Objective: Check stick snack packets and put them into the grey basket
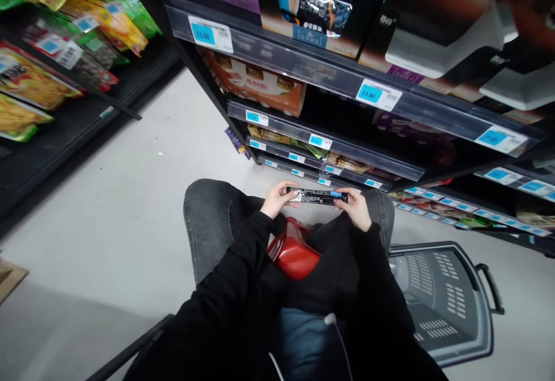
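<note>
Stretched level between my hands is a long, slim black sachet (318, 196) with pale print and a blue patch near its right end. My left hand (280, 198) pinches the left end, thumb on top. At the other end, my right hand (356, 207) grips it the same way. The sachet is held above my lap, just past my knees. Below it, between my legs, rests a shiny red object (297, 251); what kind it is I cannot tell, as my legs and sleeves hide part of it.
A grey shopping basket (485, 311) with a black handle stands on the floor to my right. Shelves (333, 74) of boxed goods with price tags rise in front and to the right. Another shelf (52, 155) of bagged snacks is at left. A cardboard piece (11, 277) lies at far left.
</note>
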A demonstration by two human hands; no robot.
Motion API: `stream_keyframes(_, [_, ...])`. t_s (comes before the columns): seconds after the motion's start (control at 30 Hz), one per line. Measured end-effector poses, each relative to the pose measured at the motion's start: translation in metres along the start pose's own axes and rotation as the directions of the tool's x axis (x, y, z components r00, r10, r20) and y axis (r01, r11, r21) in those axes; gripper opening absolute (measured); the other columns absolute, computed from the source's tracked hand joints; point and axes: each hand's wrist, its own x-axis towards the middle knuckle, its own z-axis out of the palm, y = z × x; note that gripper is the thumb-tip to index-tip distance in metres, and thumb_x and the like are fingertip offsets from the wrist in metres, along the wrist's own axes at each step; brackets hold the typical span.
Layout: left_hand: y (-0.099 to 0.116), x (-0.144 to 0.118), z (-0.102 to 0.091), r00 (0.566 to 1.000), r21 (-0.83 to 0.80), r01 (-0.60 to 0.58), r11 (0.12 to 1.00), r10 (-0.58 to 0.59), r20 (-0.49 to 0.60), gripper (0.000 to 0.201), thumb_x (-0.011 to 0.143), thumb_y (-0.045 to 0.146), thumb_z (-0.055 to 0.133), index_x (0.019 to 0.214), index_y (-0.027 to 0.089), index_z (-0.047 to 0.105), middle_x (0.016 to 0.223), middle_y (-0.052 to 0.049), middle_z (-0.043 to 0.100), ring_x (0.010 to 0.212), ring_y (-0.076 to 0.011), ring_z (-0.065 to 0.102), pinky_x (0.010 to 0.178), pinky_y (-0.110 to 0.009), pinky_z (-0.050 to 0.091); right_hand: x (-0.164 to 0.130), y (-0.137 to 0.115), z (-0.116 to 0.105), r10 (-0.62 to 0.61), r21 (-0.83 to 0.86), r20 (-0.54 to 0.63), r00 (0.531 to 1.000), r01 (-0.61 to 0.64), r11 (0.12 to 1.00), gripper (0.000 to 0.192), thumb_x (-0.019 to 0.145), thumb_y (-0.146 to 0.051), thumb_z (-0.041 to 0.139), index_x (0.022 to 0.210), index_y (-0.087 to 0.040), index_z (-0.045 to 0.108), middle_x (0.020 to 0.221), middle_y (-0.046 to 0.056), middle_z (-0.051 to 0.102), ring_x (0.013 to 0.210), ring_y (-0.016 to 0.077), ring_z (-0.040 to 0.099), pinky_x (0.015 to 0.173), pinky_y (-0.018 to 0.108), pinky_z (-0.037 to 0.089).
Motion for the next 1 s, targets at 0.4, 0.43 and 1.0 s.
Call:
stream_keyframes(0.4, [0.0036, -0.0045, 0.0019, 0.996, 0.1, -0.054, 0.994, 0.046, 0.081, 0.044, 0.05, 0.025, 0.078, 0.089, 0.009, 0.066, 0.115, -0.014, 0.058, 0.08, -0.0212, 0.064, 0.066, -0.037, 0.057, 0.0018, -0.004, -0.0006, 0.057, -0.021, -0.005, 0.998, -0.057, 0.998, 0.03, 0.054, -0.023, 0.074, 0.083, -0.018, 0.067, 0.069, 0.0, 0.066, 0.057, 0.0119, 0.06, 0.065, 0.031, 0.054])
stream_keyframes(0.43, [0.0042, -0.0047, 0.0022, 0.994, 0.121, -0.072, 0.99, 0.06, 0.094, 0.043, 0.051, 0.025, 0.077, 0.089, 0.01, 0.066, 0.117, -0.014, 0.057, 0.083, -0.0221, 0.064, 0.067, -0.037, 0.057, 0.0023, -0.0039, -0.0002, 0.059, -0.031, 0.0, 0.998, -0.059, 0.998, 0.03, 0.054, -0.024, 0.074, 0.083, -0.018, 0.067, 0.071, 0.001, 0.066, 0.057, 0.0119, 0.06, 0.064, 0.03, 0.054])
stream_keyframes(1.0, [0.004, -0.0057, 0.0046, 0.972, 0.191, -0.04, 0.981, -0.007, 0.236, 0.037, 0.06, 0.018, 0.068, 0.096, 0.014, 0.067, 0.136, -0.013, 0.039, 0.07, -0.0135, 0.064, 0.062, -0.033, 0.058, 0.0046, 0.0035, -0.0041, -0.011, -0.134, 0.094, 0.996, 0.024, 0.991, 0.016, 0.06, -0.029, 0.069, 0.069, -0.017, 0.064, 0.067, 0.0, 0.061, 0.044, 0.0081, 0.049, 0.048, 0.025, 0.042])
